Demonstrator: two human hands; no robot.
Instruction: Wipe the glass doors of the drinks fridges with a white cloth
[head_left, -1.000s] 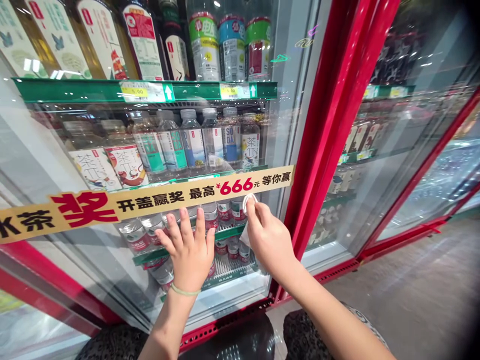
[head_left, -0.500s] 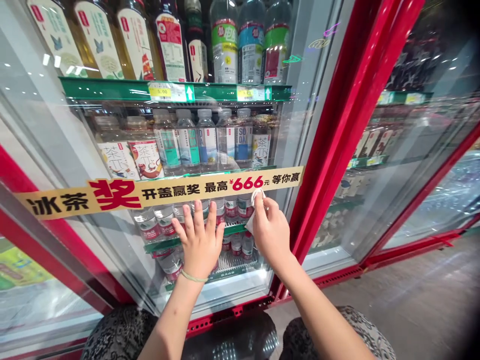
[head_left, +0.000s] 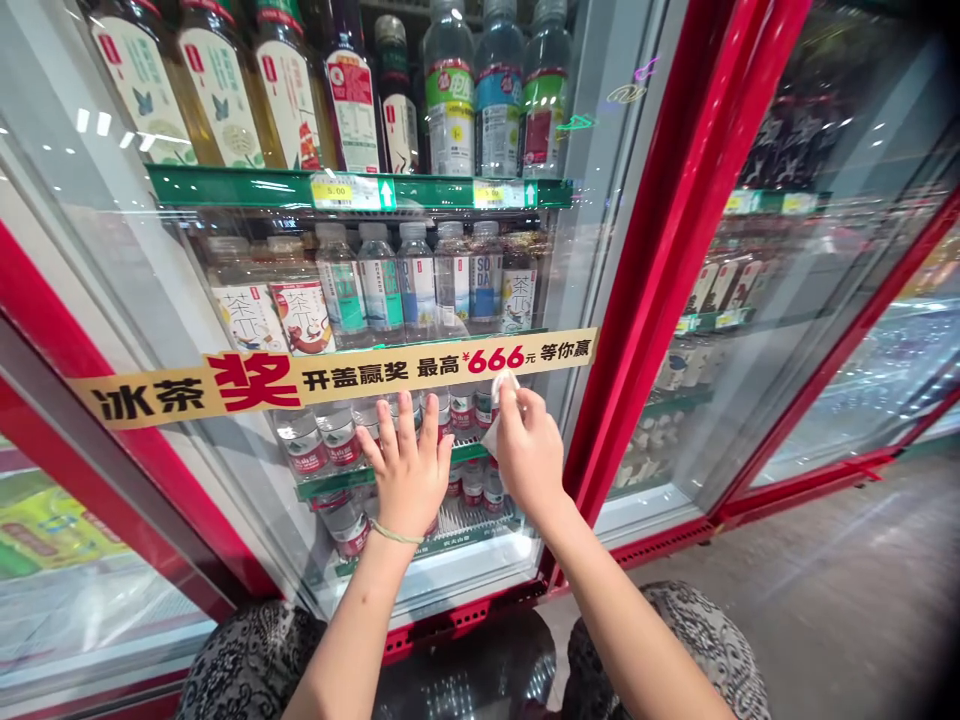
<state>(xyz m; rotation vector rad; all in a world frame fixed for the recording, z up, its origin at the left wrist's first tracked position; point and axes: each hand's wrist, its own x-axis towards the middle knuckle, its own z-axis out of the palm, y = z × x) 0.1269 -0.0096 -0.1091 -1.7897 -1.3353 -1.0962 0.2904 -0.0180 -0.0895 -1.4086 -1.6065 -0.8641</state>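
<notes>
My left hand [head_left: 409,475] lies with fingers spread flat against the glass door [head_left: 600,230], just under the yellow promotional strip [head_left: 360,378]. A thin band circles that wrist. To its right, my right hand [head_left: 531,450] is closed on a crumpled white tissue [head_left: 505,381], pinched at the fingertips. The tissue meets the glass at the strip's lower edge, below the red "666" print. Part of it is hidden behind the fingers. Behind the glass, small water bottles [head_left: 341,440] stand on a lower shelf.
Red door frames [head_left: 675,250] border the glass on both sides. Tall drink bottles [head_left: 450,100] line the upper shelf, with soda bottles [head_left: 381,285] below. My patterned-clad knees [head_left: 251,655] are close to the fridge base. Another fridge door [head_left: 795,260] stands right, beside grey floor [head_left: 810,570].
The camera view has shifted slightly, so the strip's left end appears further right. Both hands stay at nearly the same places on the glass, the tissue still in my right hand.
</notes>
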